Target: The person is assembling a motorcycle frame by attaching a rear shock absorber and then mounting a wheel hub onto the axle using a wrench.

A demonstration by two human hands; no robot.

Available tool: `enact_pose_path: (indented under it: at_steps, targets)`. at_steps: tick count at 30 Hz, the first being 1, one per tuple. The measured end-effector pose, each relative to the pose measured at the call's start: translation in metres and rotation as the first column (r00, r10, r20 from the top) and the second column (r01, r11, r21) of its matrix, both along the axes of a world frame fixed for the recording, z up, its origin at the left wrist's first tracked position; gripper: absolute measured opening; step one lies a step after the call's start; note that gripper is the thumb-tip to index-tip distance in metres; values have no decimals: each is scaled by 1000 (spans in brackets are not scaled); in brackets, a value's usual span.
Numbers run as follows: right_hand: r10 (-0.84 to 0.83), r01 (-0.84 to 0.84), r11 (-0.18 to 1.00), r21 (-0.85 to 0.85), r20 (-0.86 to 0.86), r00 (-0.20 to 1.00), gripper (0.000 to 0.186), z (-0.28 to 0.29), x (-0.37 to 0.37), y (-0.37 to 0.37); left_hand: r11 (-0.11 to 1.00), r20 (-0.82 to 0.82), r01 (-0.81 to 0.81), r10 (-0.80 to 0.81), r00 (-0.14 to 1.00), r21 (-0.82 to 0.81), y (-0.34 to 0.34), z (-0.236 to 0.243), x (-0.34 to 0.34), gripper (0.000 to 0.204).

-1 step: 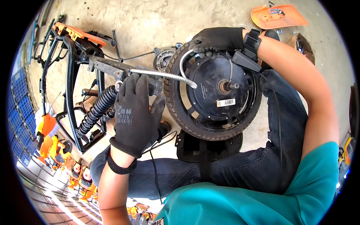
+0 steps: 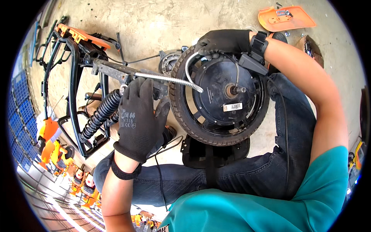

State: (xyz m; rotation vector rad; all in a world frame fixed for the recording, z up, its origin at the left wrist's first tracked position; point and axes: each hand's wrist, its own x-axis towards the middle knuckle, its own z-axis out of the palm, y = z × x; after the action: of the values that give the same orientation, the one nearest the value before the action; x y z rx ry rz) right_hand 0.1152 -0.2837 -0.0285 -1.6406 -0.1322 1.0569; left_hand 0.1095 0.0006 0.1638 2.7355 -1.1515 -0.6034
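Observation:
In a black knit glove, my left hand (image 2: 139, 118) rests over the black swingarm (image 2: 112, 71) of a scooter frame, fingers on it and thumb apart. Just left of this hand is a black coil-spring shock absorber (image 2: 101, 114). My right hand (image 2: 222, 42), also gloved, is curled at the upper edge of a hub-motor wheel (image 2: 208, 87) with a treaded tyre. It closes on a silver flexible metal-sheathed cable (image 2: 187, 65), which loops across the wheel and along the swingarm. The right fingertips are partly hidden. A threaded axle (image 2: 239, 90) sticks out of the hub.
The black tubular frame (image 2: 72, 92) stands at the left. Behind the wheel lies a round brake part (image 2: 168, 62) with a cable. An orange fender-like panel (image 2: 286, 19) lies on the concrete floor at the far right. A black part (image 2: 189, 154) sits below the wheel.

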Motion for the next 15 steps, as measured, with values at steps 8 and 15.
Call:
enact_pose_path:
  at_steps: [8,15]
  targets:
    - [-23,22,1000,15,35,999,47,11,-6,7,968,-94,-47,24,995,-246,-13,-4,-10,39]
    - [54,-100,989,111,361,931,34,1,5,-7,997,-193,58,-65,979,-44,-12,-15,-20,37]
